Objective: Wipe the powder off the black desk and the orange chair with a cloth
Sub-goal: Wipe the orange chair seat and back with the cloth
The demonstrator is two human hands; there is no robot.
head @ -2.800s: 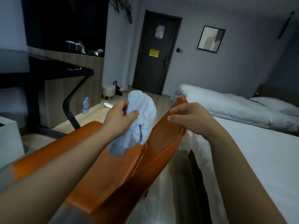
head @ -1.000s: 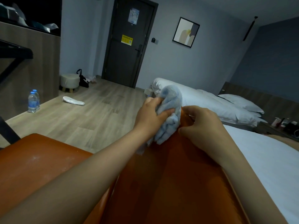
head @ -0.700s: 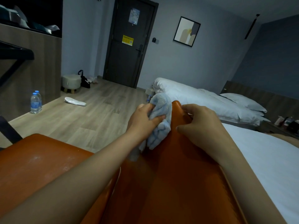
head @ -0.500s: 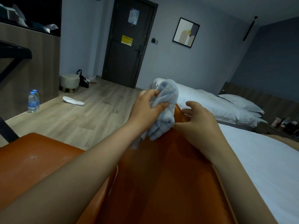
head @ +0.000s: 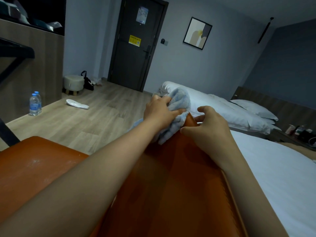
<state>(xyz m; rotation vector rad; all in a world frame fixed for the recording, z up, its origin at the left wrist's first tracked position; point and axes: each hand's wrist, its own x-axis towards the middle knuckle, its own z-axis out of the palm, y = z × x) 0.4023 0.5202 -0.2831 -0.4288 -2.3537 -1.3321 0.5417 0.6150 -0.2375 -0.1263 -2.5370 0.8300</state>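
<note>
- A fluffy, light blue cloth (head: 179, 106) is being gripped in the left hand (head: 159, 111), with the fingers and thumb being curled tightly round the bunched fabric.
- The cloth is being pressed against the far top edge of the backrest of the orange chair (head: 171, 185), and its loose end is being draped down the near face of the backrest.
- The same top edge is being held just right of the cloth by the right hand (head: 210, 125). The thumb is being laid on the near face, and the curled fingers are being hooked over the far side.
- Both bare forearms are being stretched out from the near edge across the chair.
- A faint dusting of white powder (head: 36, 162) is being shown on the chair's seat cushion at the near left.
- One end of the black desk (head: 15, 50) is being glimpsed at the far left, well apart from both hands; whether powder is lying on it cannot be told.
- Two water bottles (head: 35, 104) are being stood on the wooden floor (head: 95, 120) at the left, with a flat white object (head: 77, 104) lying near them.
- A bed (head: 282, 177) with white sheets is being shown just right of the chair, with pillows (head: 254, 108) at its far end.
- A dark door (head: 136, 43) is being framed in the far wall, with a picture (head: 197, 33) to its right and a pale round stool (head: 73, 82) and a black bag (head: 88, 82) to its left.
</note>
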